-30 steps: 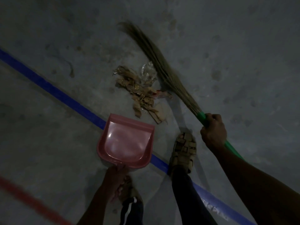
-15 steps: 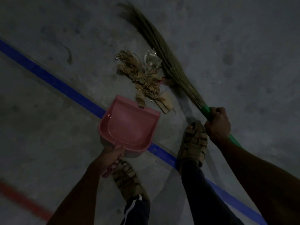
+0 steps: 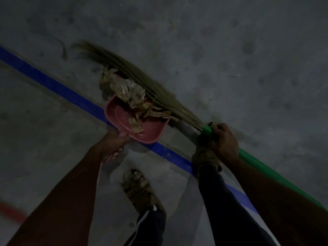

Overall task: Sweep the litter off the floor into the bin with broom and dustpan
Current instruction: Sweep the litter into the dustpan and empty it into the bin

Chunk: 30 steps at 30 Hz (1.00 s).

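Observation:
A pink dustpan (image 3: 122, 119) lies on the dim concrete floor, across a blue line. My left hand (image 3: 113, 144) grips its handle. Brown paper scraps and a crumpled clear wrapper, the litter (image 3: 131, 94), lie heaped over the pan's mouth and partly inside it. A grass broom (image 3: 142, 80) with a green handle (image 3: 266, 167) lies low against the far side of the litter, and my right hand (image 3: 222, 139) grips the handle's upper end. No bin is in view.
A blue floor line (image 3: 53, 84) runs diagonally from upper left to lower right. A red line (image 3: 10, 213) shows at lower left. My sandalled feet (image 3: 138, 189) stand just behind the pan, the right one under my right hand.
The broom has swept leftwards and pushed the litter onto the dustpan. The pan has slid forward under the heap, and my right hand has dropped lower.

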Tool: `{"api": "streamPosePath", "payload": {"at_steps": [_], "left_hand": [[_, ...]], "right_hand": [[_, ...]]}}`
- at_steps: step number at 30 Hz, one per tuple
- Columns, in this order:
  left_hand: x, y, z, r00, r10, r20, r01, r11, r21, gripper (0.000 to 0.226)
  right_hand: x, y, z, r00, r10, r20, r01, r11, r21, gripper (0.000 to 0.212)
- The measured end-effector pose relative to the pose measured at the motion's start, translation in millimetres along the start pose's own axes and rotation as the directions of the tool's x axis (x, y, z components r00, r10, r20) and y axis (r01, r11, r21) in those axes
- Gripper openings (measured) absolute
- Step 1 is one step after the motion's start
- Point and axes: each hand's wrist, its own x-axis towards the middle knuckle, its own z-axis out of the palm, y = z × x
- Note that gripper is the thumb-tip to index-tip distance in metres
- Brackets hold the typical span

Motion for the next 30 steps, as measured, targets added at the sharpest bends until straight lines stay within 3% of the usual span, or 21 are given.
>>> {"api": "streamPosePath", "payload": {"at_steps": [4,9,18,24,30], "left_hand": [[-2,0,-2,1.0,0.021,0.004,-0.021,0.999,0.029,0.039],[-7,-11,8,1.0,0.009,0.011,-0.009,0.997,-0.078,0.033],[-35,-31,22,0.996,-0.014,-0.086,-0.01,0.963,-0.271,0.034],[-44,-56,34,0.988,-0.078,-0.132,0.01,0.892,-0.452,0.023],[-58,-91,48,0.984,-0.132,-0.119,0.041,0.82,-0.571,0.033]], "right_hand": [[-12,1,9,0.999,-0.026,0.034,0.025,1.0,0.019,0.049],[-30,-1,7,1.0,-0.012,-0.003,0.013,0.99,0.141,0.048],[-28,-24,-9,0.973,-0.045,-0.226,0.118,0.94,0.32,0.05],[11,-45,-15,0.966,-0.062,-0.25,0.124,0.963,0.239,0.05],[51,-86,-21,0.964,-0.083,-0.252,0.121,0.983,0.141,0.052]]}}
